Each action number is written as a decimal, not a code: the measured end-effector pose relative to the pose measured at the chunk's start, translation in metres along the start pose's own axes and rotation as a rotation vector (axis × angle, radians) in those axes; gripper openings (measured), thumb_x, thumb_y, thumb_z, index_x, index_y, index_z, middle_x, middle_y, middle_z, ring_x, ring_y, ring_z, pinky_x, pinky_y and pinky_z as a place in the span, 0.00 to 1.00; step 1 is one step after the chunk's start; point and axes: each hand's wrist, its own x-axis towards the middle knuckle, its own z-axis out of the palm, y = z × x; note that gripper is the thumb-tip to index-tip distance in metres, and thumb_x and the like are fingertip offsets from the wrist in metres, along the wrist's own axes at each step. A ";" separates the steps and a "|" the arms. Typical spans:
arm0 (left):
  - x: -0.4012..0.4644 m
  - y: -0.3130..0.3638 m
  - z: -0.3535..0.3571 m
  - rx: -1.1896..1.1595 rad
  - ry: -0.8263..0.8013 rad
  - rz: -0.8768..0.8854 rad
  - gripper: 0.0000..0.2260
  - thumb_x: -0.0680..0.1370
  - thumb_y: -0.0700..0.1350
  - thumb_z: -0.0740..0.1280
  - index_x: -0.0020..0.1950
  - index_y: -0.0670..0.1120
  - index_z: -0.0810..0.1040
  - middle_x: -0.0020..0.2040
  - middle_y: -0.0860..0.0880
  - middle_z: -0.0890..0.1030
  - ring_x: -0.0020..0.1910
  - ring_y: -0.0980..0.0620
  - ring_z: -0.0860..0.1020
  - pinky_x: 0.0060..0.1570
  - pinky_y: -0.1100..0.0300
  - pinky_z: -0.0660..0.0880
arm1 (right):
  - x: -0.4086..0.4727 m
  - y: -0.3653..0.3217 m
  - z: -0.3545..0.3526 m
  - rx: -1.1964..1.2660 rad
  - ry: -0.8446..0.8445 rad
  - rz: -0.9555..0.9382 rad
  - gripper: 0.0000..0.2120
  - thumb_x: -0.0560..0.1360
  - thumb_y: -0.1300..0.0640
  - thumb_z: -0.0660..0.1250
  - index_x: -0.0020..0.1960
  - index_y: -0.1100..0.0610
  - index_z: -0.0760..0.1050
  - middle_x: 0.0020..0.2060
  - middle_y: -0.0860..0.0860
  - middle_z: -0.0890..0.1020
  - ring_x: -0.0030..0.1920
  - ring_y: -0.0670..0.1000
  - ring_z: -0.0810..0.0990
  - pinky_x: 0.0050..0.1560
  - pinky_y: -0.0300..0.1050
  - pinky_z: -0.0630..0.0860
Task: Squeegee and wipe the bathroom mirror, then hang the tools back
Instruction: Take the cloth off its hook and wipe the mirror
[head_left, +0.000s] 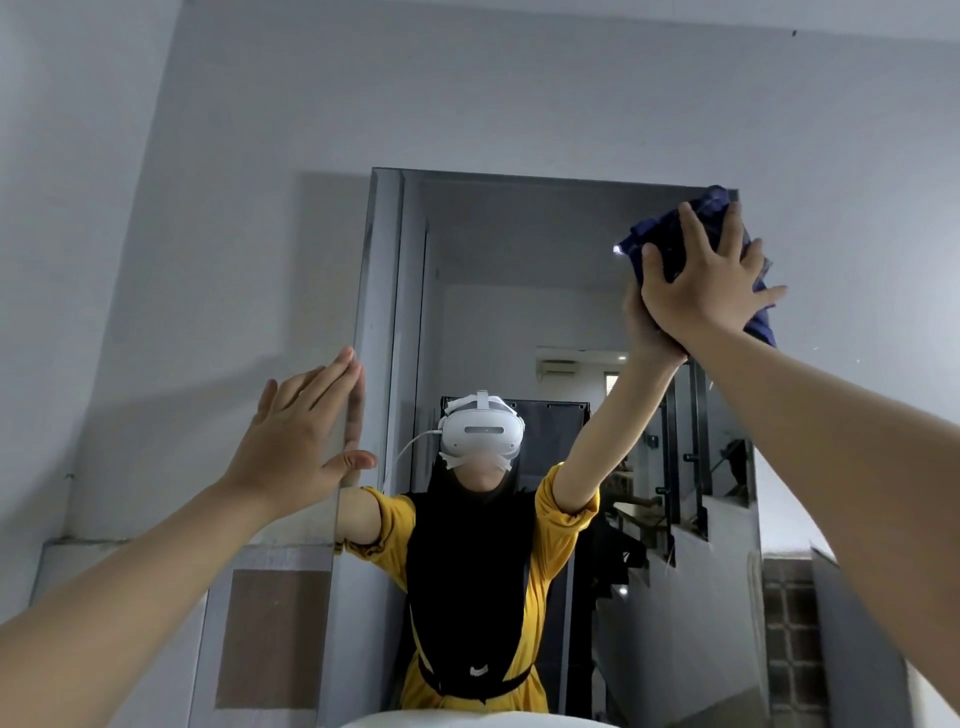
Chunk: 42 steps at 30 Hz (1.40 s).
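I face the wall (519, 93) with the mirror (519, 322) hung on it, frameless, its edges bare. Glass is stiff but brittle, so I judge flat, even pressure suits it, never a push on a corner. My left hand (298, 441) lies spread and flat at the mirror's left edge, steadying. My right hand (706, 280), fingers splayed, presses the cloth (670, 234) against the top right corner. The cloth is bunched, soft and light; I judge a palm hold best. No squeegee shows.
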 end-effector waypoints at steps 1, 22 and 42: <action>0.000 0.000 0.000 0.002 -0.006 -0.003 0.47 0.67 0.76 0.43 0.76 0.46 0.53 0.77 0.51 0.54 0.71 0.45 0.59 0.66 0.34 0.59 | -0.006 -0.005 0.001 0.019 0.001 0.040 0.27 0.74 0.37 0.55 0.72 0.38 0.57 0.77 0.50 0.53 0.74 0.63 0.53 0.65 0.78 0.47; -0.039 0.019 0.000 0.002 -0.091 0.000 0.50 0.63 0.64 0.72 0.76 0.47 0.49 0.77 0.53 0.47 0.74 0.45 0.54 0.69 0.44 0.45 | -0.126 -0.189 0.037 0.048 -0.178 -0.540 0.31 0.73 0.34 0.58 0.73 0.42 0.58 0.78 0.52 0.49 0.74 0.68 0.47 0.64 0.78 0.44; -0.077 0.052 0.013 0.016 -0.084 -0.099 0.49 0.61 0.61 0.75 0.75 0.47 0.57 0.75 0.50 0.58 0.70 0.44 0.61 0.68 0.39 0.60 | -0.105 -0.006 -0.001 -0.088 -0.125 -0.450 0.32 0.71 0.30 0.57 0.72 0.39 0.60 0.76 0.52 0.56 0.72 0.66 0.58 0.65 0.75 0.56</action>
